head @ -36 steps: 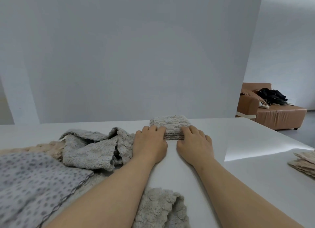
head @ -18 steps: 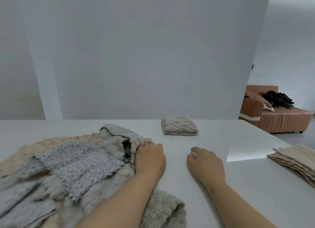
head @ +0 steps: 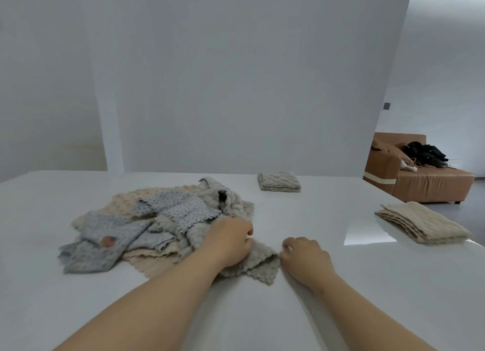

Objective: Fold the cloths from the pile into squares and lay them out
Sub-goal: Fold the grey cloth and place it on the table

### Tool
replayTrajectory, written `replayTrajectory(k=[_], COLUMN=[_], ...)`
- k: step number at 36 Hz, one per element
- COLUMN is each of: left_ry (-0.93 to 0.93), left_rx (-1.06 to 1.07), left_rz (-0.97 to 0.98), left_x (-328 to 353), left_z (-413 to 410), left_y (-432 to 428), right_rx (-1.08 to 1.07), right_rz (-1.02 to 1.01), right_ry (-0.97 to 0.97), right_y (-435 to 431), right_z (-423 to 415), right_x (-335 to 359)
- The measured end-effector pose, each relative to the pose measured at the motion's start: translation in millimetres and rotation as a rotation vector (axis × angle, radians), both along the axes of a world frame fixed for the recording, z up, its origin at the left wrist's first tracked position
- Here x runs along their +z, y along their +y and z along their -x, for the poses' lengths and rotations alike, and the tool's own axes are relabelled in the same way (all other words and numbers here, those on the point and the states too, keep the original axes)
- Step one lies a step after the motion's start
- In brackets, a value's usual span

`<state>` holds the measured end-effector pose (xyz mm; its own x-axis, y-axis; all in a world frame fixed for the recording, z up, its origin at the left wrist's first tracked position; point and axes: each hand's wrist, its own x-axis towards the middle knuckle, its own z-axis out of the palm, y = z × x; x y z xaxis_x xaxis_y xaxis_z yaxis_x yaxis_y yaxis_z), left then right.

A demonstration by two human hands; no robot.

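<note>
A loose pile of cloths (head: 157,219), grey dotted, beige and fluffy grey, lies on the white table (head: 301,311) left of centre. My left hand (head: 231,241) rests on a fluffy grey cloth (head: 258,265) at the pile's right edge, its fingers curled into the fabric. My right hand (head: 304,257) sits on the table just right of that cloth's corner, fingers loosely curled, holding nothing. A folded grey square (head: 278,181) lies alone near the table's far edge.
A stack of folded beige cloths (head: 422,223) lies at the table's right edge. A brown sofa (head: 430,185) with dark clothing on it stands beyond the table at the right. A white wall runs behind the table.
Both hands have let go of the folded grey square and drawn back toward me. My left hand has settled on a fluffy grey cloth in the pile. The view has pulled back.
</note>
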<state>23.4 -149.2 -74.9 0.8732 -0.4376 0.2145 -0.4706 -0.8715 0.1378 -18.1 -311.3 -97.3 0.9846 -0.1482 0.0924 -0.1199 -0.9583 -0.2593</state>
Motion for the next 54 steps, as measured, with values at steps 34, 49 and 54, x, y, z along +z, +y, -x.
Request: replayTrajectory(k=[34,49,54], left_ry=[-0.404,-0.082,-0.176], left_rx=[0.251,0.185,0.041], left_rz=[0.130,0.203,0.531], left_x=[-47.8,-43.1,-35.8], left_z=[22.1,15.3,17.9], left_y=[118.9,124.5,116.5], right_rx=[0.226,0.334,0.380], right_rz=[-0.006,-0.416,-0.593], right_ry=[-0.173,-0.498,-0.590], right_y=[117.9,110.1,116.7], right_z=[-2.6,-14.7,-5.6], right_x=[-7.8,-11.2,-4.0])
